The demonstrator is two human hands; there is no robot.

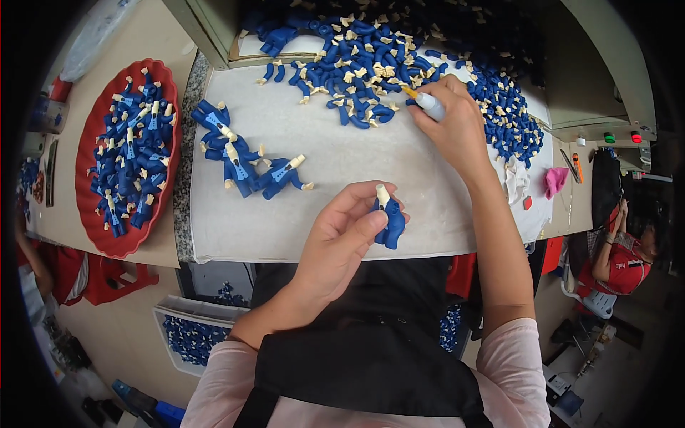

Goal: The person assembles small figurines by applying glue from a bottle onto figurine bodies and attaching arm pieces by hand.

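Observation:
My left hand is closed around a small blue doll body with a cream neck, held upright near the front edge of the white work surface. My right hand grips a small white glue bottle with a yellow-orange tip. That tip points left, at the near edge of a heap of blue doll arms with cream hands. Whether the right fingers also touch an arm, I cannot tell. To the left, a few doll bodies with arms attached lie on the white sheet.
A red scalloped tray full of blue doll bodies stands at the left. On the right lie a white crumpled cloth, a pink cloth and an orange cutter. A white crate sits below; another person sits far right.

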